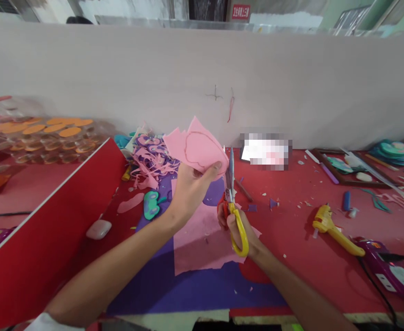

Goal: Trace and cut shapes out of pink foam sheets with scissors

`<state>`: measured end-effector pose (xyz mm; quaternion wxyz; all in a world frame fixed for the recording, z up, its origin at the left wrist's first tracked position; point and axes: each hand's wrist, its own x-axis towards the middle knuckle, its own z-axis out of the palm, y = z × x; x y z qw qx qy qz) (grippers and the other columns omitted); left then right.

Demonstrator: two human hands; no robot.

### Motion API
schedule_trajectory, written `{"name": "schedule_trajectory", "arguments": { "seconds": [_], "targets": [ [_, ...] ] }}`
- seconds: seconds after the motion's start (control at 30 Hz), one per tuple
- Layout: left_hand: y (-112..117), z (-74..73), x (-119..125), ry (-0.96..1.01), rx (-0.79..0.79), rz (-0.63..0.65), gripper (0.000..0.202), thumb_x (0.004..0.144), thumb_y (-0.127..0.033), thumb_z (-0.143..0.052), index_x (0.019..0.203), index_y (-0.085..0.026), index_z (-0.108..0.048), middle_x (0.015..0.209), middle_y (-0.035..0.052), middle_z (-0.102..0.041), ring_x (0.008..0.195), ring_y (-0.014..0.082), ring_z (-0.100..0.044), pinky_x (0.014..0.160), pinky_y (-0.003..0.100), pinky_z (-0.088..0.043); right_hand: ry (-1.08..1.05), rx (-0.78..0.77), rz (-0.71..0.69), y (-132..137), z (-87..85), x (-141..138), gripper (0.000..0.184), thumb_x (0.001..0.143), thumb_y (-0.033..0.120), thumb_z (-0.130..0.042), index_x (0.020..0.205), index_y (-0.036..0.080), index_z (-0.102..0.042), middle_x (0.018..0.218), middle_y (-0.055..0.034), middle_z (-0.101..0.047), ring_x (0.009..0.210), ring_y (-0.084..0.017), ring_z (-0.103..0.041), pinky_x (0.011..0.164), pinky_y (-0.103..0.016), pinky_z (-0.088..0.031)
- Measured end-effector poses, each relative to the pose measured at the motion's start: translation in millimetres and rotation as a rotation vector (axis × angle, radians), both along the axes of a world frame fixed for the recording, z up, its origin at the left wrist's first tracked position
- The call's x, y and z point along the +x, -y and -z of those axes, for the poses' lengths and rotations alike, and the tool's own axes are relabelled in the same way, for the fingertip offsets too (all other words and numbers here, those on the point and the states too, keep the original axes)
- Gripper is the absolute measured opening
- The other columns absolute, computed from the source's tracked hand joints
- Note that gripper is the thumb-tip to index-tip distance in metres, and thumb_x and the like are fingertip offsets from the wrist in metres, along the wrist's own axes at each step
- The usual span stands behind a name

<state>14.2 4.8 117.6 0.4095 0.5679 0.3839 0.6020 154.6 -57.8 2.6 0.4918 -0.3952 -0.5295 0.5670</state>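
My left hand (196, 181) pinches a pink sheet (202, 142), perhaps felt or foam, with a rounded outline drawn on it. The thumb presses near its lower right edge. In my right hand (239, 227) is a pair of scissors (230, 179) with a yellow and a red handle. The blades point up, slightly parted, at the right edge of the sheet. Below both hands a larger pink sheet (202, 239) lies on a purple sheet (146, 285). A teal cut-out (151, 205) with lilac patches sits left of my left forearm.
Pink and purple scraps (153, 154) are heaped at the back left. A red divider (60, 220) stands left, with stacked clear containers (50, 138) beyond. On the right are a yellow glue gun (336, 230), a purple power strip (391, 266) and a brown tray (353, 170). A white case (99, 229) lies left.
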Motion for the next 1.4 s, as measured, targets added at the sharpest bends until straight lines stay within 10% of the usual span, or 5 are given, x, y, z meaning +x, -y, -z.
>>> {"name": "schedule_trajectory", "arguments": {
  "seconds": [1.4],
  "targets": [
    [-7.6, 0.6, -4.2, -0.044, 0.063, -0.027, 0.027, 0.088, -0.035, -0.07, 0.073, -0.018, -0.056, 0.069, -0.0024, -0.051, 0.065, 0.0101, -0.046, 0.06, 0.023, -0.041, 0.107, 0.108, 0.068, -0.7, 0.6, 8.6, 0.06, 0.081, 0.082, -0.059, 0.078, 0.022, -0.052, 0.062, 0.0047, -0.039, 0.054, -0.011, -0.033, 0.046, -0.025, -0.028]
  ]
}}
